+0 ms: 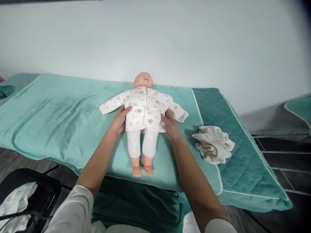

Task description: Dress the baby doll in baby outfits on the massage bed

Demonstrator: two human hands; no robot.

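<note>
A baby doll (148, 142) lies face up on the green bed cover, head toward the wall and bare feet toward me. It wears a white printed jacket (143, 111), fastened down the front, and white leggings. The sleeves spread out to both sides, and no doll hands show at the cuffs. My left hand (121, 119) grips the doll's side at the waist, thumb on the jacket front and fingers partly hidden beneath. On the opposite side, my right hand (170, 125) holds the waist the same way, its thumb against the jacket.
Crumpled printed cloth (213, 144) lies to the right on the bed (55, 106), near the darker quilted cover (245, 161). A black chair (46, 191) with a printed cloth (19, 200) stands at the lower left. The white wall (155, 38) borders the bed's far side.
</note>
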